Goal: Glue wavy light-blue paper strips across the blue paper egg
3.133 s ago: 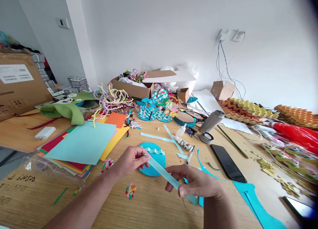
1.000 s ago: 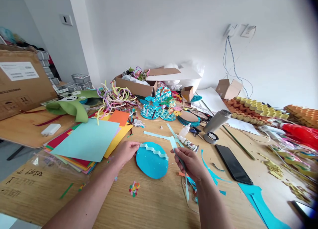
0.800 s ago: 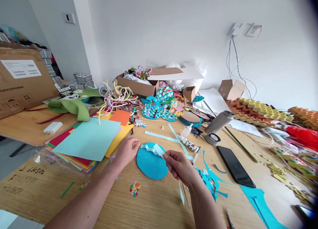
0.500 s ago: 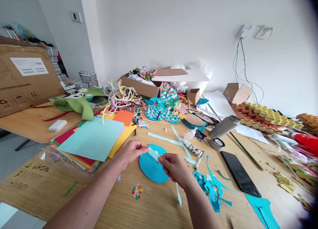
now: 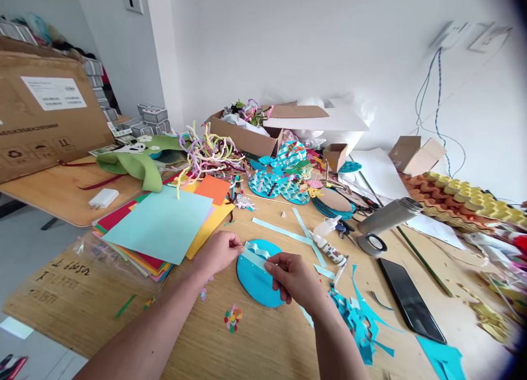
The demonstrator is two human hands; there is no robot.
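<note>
Left of centre in the frame, you have a fanned stack of coloured paper sheets topped by a pale aqua square (image 5: 160, 223). Next comes your left hand (image 5: 220, 253), thumb and forefinger closed in a pinch on the left end of a flat, narrow, pale aqua paper strip (image 5: 254, 259); its other fingers curl in behind. Just below, toward the bottom of the frame, sits a small cluster of multicoloured paper dots (image 5: 233, 318). At the centre, beneath your hands, lies a round turquoise disc (image 5: 259, 286), with one wavy pale aqua band (image 5: 258, 250) across its upper part. That much looks done; the flat strip is held over the disc, not visibly fixed, and the disc's lower part shows no band. Your right hand (image 5: 294, 278) pinches the strip's right end between thumb and forefinger, remaining fingers bent under the palm, so neither grip is spread. Right of centre, loose pale aqua strips (image 5: 282, 230) lie uncurled beside a white glue bottle with a printed label (image 5: 329, 250). Toward the lower right, you have tangled turquoise paper offcuts (image 5: 364, 328), then a black phone (image 5: 411, 300).
</note>
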